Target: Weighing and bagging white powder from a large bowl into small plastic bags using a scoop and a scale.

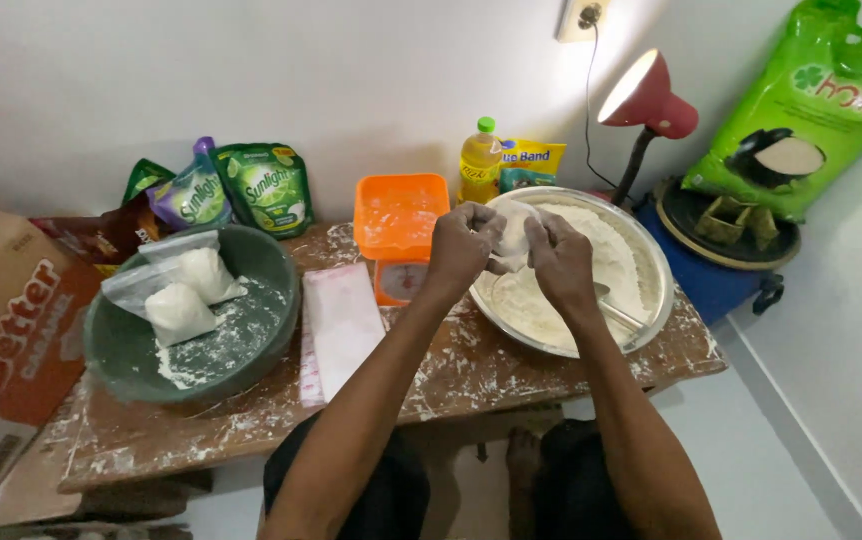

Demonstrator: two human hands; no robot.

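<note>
Both my hands meet above the near-left rim of a large metal bowl (651, 300) full of white flour. My left hand (463, 246) and my right hand (559, 258) each grip a small clear plastic bag of flour (513, 238) held between them. A metal spoon handle (619, 312) rests in the flour by my right wrist. Just left of my hands stands an orange kitchen scale (400, 222) with a dusty tray.
A green basin (261, 300) on the left holds two filled flour bags (183, 295). A stack of clear plastic bags (341, 325) lies beside it on the floured wooden table (471, 375). Behind are detergent pouches (271, 188), an oil bottle (480, 160), a red lamp (648, 100), a cardboard box (1, 320).
</note>
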